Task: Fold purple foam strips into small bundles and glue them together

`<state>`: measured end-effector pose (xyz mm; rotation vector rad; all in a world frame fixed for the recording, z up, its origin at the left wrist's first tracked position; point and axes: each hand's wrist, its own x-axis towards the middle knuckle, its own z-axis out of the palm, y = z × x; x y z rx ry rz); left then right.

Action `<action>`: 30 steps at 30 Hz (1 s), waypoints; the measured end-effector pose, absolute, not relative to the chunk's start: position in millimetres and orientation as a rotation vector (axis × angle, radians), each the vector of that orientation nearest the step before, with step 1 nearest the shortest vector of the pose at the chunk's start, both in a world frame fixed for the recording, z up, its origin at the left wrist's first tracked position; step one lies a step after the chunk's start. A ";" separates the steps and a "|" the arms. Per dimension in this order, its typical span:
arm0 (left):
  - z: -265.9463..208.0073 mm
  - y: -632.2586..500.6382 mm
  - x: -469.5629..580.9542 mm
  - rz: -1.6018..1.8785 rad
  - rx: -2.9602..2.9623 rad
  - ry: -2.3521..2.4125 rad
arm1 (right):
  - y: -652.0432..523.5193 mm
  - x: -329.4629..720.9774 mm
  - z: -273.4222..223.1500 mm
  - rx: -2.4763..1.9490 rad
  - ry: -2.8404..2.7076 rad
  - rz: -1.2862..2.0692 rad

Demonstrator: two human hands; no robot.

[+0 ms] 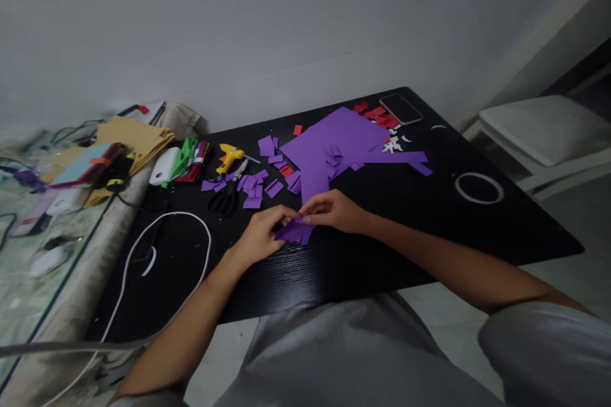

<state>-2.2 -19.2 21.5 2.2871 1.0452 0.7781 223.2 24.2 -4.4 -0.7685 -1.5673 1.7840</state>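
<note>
Small, purple paper piece, two-handed
Left hand and right hand grips pinch it, likely to steady it.

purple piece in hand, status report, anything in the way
Left hand and right hand on purple piece. Purple sheet just beyond. Black-handled tool nearby, clear of hands.

small purple paper piece, handheld
</note>
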 end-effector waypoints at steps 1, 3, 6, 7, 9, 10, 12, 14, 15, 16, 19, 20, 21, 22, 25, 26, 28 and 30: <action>22.5 -19.4 -1.1 0.795 2.277 1.044 | 23.9 222.9 -4.9 -0.766 -1.570 1.771; 24.0 -19.8 1.1 0.832 2.254 1.050 | 23.1 222.2 -5.7 -0.767 -1.569 1.751; 24.6 -20.0 2.8 0.860 2.239 1.072 | 21.6 221.1 -5.9 -0.781 -1.563 1.715; 24.3 -20.0 2.8 0.866 2.240 1.077 | 20.9 220.8 -5.6 -0.790 -1.562 1.701; 23.5 -19.8 2.5 0.879 2.246 1.078 | 19.7 220.3 -4.9 -0.805 -1.567 1.669; 23.1 -19.8 2.3 0.882 2.249 1.076 | 19.2 220.1 -4.6 -0.812 -1.573 1.654; 22.5 -19.7 2.0 0.880 2.249 1.075 | 18.4 219.9 -4.0 -0.818 -1.585 1.631; 22.4 -19.8 2.0 0.876 2.243 1.080 | 17.9 219.7 -3.9 -0.819 -1.585 1.622; 22.6 -19.9 2.1 0.877 2.242 1.083 | 17.7 219.5 -4.0 -0.819 -1.578 1.621; 22.9 -20.0 2.2 0.883 2.246 1.084 | 17.6 219.3 -4.2 -0.821 -1.570 1.620; 23.8 -20.2 2.5 0.891 2.271 1.089 | 17.4 218.8 -5.1 -0.835 -1.561 1.611; 24.0 -20.3 2.6 0.884 2.276 1.092 | 17.3 218.6 -5.4 -0.839 -1.564 1.607; 24.1 -20.4 2.8 0.876 2.276 1.096 | 17.1 218.5 -5.7 -0.840 -1.571 1.602; 24.1 -20.6 3.0 0.867 2.274 1.097 | 17.0 218.4 -5.9 -0.838 -1.580 1.599; 23.2 -20.8 3.5 0.851 2.269 1.090 | 16.1 218.3 -6.4 -0.827 -1.612 1.603; 22.7 -20.9 3.6 0.848 2.269 1.086 | 15.8 218.3 -6.4 -0.827 -1.619 1.604; 21.7 -20.7 3.4 0.845 2.268 1.073 | 15.4 218.2 -6.3 -0.835 -1.619 1.605; 20.9 -20.5 2.9 0.847 2.263 1.067 | 15.3 218.1 -6.0 -0.840 -1.607 1.613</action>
